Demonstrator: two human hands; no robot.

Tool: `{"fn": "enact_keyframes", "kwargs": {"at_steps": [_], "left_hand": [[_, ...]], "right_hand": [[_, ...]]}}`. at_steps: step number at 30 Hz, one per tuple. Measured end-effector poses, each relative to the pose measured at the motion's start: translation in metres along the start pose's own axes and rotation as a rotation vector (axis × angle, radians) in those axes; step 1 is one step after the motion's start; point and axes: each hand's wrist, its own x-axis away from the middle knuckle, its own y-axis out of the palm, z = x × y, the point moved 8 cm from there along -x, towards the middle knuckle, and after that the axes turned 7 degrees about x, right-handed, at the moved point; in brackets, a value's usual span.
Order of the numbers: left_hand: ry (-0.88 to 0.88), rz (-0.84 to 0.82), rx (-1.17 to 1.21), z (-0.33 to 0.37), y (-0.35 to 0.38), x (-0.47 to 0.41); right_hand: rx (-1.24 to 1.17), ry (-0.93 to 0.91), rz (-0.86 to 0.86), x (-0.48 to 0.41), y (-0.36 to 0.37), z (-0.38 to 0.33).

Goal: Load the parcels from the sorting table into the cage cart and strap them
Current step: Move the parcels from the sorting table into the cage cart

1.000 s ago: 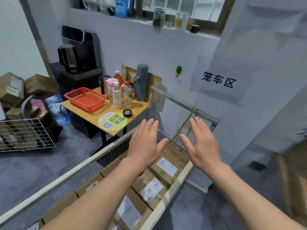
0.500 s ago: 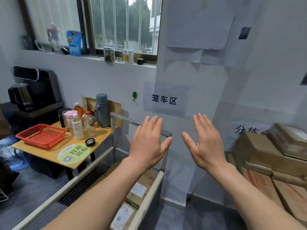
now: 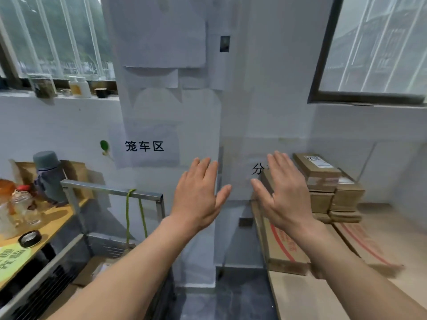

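Both my hands are raised in mid-air with straight fingers and hold nothing: my left hand (image 3: 199, 195) in front of the white pillar, my right hand (image 3: 285, 192) before the sorting table (image 3: 392, 227). On that table at the right stands a stack of brown cardboard parcels (image 3: 328, 183), and flat cartons with red print (image 3: 284, 245) lie nearer. The metal cage cart (image 3: 111, 192) is at the lower left, with a green strap (image 3: 128, 213) hanging from its top rail. Parcels inside the cart (image 3: 92, 271) show only in part.
A wooden side table (image 3: 41, 236) at the left carries bottles, a grey flask (image 3: 49, 176) and a roll of black tape (image 3: 30, 238). A white pillar (image 3: 171, 135) with a paper sign stands between cart and sorting table. Dark floor lies below.
The view has swung right, from the cart towards the sorting table. Both hands stay raised and empty. The stacked parcels have come into fuller view.
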Motion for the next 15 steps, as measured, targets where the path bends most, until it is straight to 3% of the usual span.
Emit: {"fn": "enact_keyframes", "kwargs": {"at_steps": [15], "left_hand": [[0.088, -0.295, 0.141, 0.080, 0.185, -0.052]], "right_hand": [[0.185, 0.321, -0.144, 0.045, 0.018, 0.188]]}}
